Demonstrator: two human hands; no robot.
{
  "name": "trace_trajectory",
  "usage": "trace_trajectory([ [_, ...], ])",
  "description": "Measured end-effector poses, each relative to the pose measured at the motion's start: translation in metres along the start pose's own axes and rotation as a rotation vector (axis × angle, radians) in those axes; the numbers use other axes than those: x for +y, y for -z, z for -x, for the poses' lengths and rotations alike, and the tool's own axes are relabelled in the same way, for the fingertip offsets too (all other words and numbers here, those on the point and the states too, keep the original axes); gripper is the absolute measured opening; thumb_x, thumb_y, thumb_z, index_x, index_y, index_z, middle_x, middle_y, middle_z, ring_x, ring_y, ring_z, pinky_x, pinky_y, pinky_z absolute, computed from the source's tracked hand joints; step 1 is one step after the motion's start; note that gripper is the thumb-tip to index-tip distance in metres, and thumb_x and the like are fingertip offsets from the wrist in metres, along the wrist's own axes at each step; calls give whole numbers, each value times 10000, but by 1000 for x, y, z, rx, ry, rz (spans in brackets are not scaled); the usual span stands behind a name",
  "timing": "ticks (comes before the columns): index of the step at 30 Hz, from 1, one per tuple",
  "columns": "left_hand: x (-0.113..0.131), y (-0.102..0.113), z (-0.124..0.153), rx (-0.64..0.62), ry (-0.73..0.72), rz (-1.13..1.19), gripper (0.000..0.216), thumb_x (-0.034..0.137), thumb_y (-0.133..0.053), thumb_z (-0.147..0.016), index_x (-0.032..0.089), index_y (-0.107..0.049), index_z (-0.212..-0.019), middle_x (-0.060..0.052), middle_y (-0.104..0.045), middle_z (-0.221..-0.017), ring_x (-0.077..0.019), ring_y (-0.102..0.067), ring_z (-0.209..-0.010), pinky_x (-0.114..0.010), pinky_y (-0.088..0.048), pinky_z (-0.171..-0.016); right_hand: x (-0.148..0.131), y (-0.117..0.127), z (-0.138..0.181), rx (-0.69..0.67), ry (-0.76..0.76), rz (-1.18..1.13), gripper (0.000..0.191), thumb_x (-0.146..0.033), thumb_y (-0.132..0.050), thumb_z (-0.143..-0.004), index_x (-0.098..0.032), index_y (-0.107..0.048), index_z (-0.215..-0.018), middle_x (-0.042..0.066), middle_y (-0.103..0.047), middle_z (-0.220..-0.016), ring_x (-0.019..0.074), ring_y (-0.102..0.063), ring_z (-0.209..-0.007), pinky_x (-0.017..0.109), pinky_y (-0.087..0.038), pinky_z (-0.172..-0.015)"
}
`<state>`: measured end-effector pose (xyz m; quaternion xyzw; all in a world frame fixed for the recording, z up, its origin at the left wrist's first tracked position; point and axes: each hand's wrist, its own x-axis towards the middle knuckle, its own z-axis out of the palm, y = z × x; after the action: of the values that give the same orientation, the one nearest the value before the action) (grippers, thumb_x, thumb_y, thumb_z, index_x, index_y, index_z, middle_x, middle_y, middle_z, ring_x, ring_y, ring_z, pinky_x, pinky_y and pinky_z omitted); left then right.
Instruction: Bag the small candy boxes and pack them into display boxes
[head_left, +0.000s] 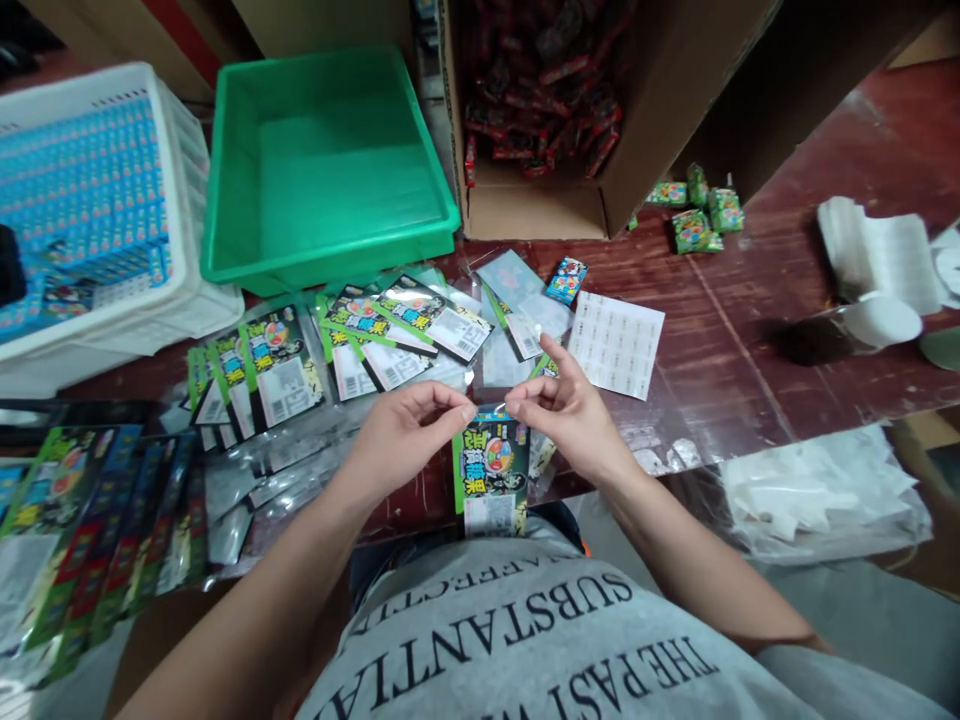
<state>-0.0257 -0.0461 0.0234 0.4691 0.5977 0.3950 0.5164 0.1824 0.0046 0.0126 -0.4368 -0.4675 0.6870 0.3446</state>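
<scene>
Both of my hands hold one clear plastic packet with a green-and-black printed card (491, 470) upright in front of my chest. My left hand (409, 432) pinches its top left corner with thumb and fingers closed. My right hand (566, 410) pinches the top right corner, with one finger raised. Behind my hands, several more of the same packets (375, 335) lie fanned out on the dark red table (750, 340). A white sheet of small labels (616, 343) lies just past my right hand.
A green plastic tub (330, 160) stands at the back, a white basket with blue packs (90, 210) to its left. An open cardboard box of red wrapped items (547, 110) sits behind. Small green packs (697, 215), label rolls (877, 260) and a plastic bag (825, 495) lie right. Packet stacks (90, 520) fill the left.
</scene>
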Motion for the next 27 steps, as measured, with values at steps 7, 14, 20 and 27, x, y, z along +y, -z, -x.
trace_trajectory([
  [7, -11, 11, 19, -50, -64, 12, 152, 348, -762, -830, 244, -750, -939, -49, -754, -1028, -218, -703, -942, -381, -570, -877, 3, 14, 11, -200, 47, 84, 934, -322, -734, -861, -304, -157, -1595, 10, -743, -950, 211, -695, -959, 442, -571, -927],
  [14, -16, 11, 34, -1, -188, -196, 136, 335, -639, -933, 230, -712, -889, -47, -714, -992, -194, -665, -928, -357, -526, -880, -36, 18, -3, -469, 413, 595, 143, -352, -721, -893, -262, -679, -996, 43, -606, -1188, 235, -539, -1238, 455, -426, -1102],
  [20, -16, 10, 60, 84, -203, -232, 143, 315, -610, -943, 219, -708, -899, -42, -711, -960, -183, -652, -889, -350, -515, -834, -41, -24, -20, -728, 461, 966, 92, -269, -723, -854, -230, -643, -876, 40, -617, -1024, 248, -554, -1064, 434, -468, -952],
  [27, -22, 23, 110, 296, -179, -109, 133, 287, -611, -928, 222, -723, -895, -40, -721, -955, -179, -659, -884, -356, -523, -846, -18, -61, -3, -637, 758, 1051, 254, -391, -682, -913, -268, -622, -1126, 89, -591, -1133, 289, -540, -1070, 469, -486, -887],
])
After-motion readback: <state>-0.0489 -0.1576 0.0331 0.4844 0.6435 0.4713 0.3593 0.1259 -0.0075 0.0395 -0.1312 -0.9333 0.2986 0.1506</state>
